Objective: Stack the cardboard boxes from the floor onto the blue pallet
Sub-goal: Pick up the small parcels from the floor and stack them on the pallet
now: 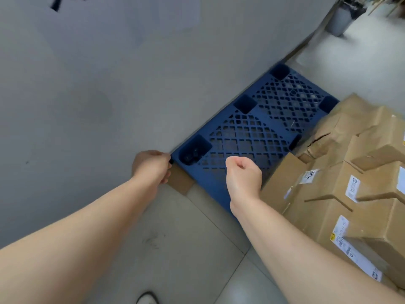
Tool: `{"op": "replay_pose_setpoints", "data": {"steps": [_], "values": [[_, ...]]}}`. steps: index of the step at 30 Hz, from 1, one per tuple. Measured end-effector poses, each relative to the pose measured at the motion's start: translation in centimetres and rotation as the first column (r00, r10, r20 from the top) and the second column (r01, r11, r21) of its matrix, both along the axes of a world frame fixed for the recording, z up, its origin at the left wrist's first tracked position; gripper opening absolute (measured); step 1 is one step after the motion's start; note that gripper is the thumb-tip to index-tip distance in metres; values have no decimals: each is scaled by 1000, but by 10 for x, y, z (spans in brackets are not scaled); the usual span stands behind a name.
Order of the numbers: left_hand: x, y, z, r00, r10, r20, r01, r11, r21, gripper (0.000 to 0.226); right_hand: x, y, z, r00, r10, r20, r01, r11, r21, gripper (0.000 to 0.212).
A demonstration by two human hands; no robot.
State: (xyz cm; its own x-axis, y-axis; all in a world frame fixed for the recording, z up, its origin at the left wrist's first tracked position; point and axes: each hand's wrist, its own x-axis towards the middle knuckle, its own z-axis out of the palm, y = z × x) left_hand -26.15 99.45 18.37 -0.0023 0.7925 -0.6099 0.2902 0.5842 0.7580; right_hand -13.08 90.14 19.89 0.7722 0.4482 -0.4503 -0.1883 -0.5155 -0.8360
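Note:
The blue pallet (247, 137) lies flat on the floor against the grey wall, its lattice top bare. A heap of cardboard boxes (350, 185) with white labels sits at its right side, some of them leaning onto the pallet's right edge. My left hand (151, 165) is at the pallet's near-left corner with its fingers curled around that corner. A flat scrap of cardboard (180, 182) lies under the corner, just below the hand. My right hand (243, 174) hovers over the pallet's near edge in a loose fist and holds nothing.
The grey wall (87, 84) runs along the pallet's left side. Light floor tiles (186, 249) spread in front of me, with the tip of my shoe (147, 298) at the bottom. A grey bin (341, 18) stands far back on the right.

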Motion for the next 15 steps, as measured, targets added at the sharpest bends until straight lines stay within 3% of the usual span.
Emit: {"op": "replay_pose_setpoints", "data": {"steps": [8, 15], "values": [[-37, 38, -44, 1000, 19, -13, -19, 1000, -13, 21, -34, 40, -46, 998, 46, -32, -47, 997, -59, 10], [-33, 58, -116, 997, -3, -71, 1, 1000, -20, 24, -32, 53, -126, 992, 65, -105, -83, 980, -179, 16]]}}
